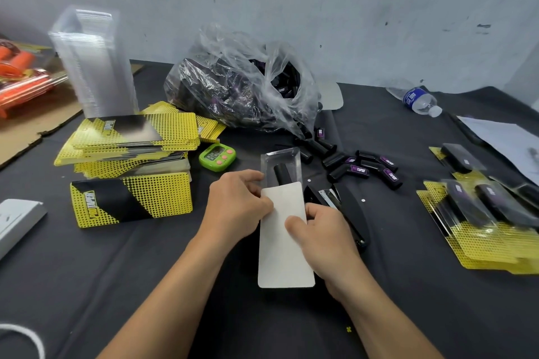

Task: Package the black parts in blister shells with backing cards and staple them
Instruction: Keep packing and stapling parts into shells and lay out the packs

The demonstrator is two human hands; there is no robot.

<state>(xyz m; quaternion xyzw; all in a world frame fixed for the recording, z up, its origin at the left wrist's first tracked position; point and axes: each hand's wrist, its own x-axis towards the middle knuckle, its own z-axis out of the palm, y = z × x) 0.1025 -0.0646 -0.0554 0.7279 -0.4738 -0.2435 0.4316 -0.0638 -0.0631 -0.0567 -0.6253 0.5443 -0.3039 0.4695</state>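
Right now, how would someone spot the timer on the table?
Find the clear plastic bag of black parts at the back of the table. In front of it, right of the yellow backing card stack, lies the timer. It alone is bright green with pink buttons.

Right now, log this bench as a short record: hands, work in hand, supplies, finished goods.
left hand: grips blister shell edge
right hand: pinches backing card, white side up, covering shell's near end
in shell: one black part
stapler: lies just right of card
supplies: loose black parts, card stack, shell stack
finished packs: far right
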